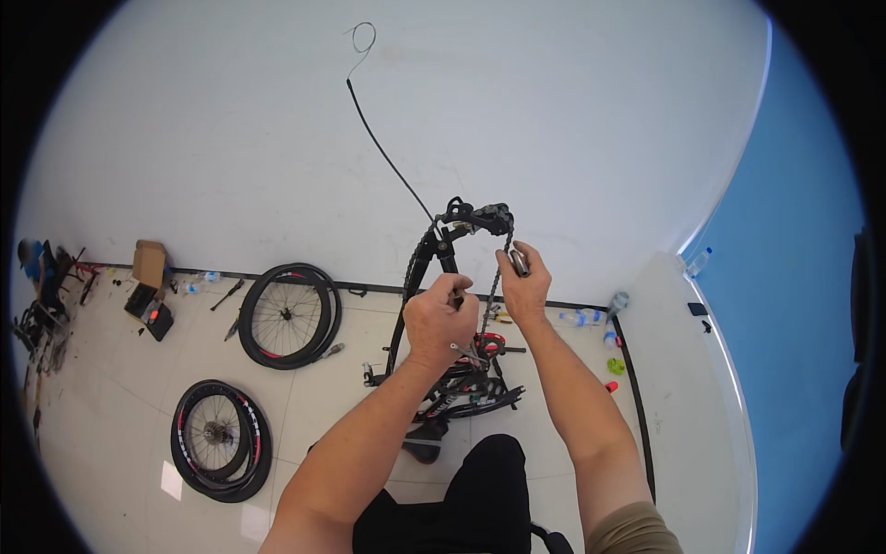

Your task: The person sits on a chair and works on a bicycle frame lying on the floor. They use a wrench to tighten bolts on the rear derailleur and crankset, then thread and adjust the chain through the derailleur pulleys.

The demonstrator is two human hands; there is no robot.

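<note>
A black bike frame [422,268] stands in front of me with its wheels off. At its top is a black rear derailleur [494,219], and a chain [507,238] hangs down from it. My right hand [527,286] is closed beside the chain, pinching a small silver metal piece [520,263] between thumb and fingers; its exact kind is unclear. My left hand [441,320] makes a fist to the left of the chain. Something dark shows at its thumb, mostly hidden by the fingers. Lower down, a red chainring part [492,343] and a crank show behind my left wrist.
A black cable [388,159] rises from the frame, ending in a loose wire coil. Two wheels, one with a tyre [288,316] and one with a cassette [215,434], lie at left. An open cardboard box [149,263] and bottles [580,318] sit along the wall. Another person is far left.
</note>
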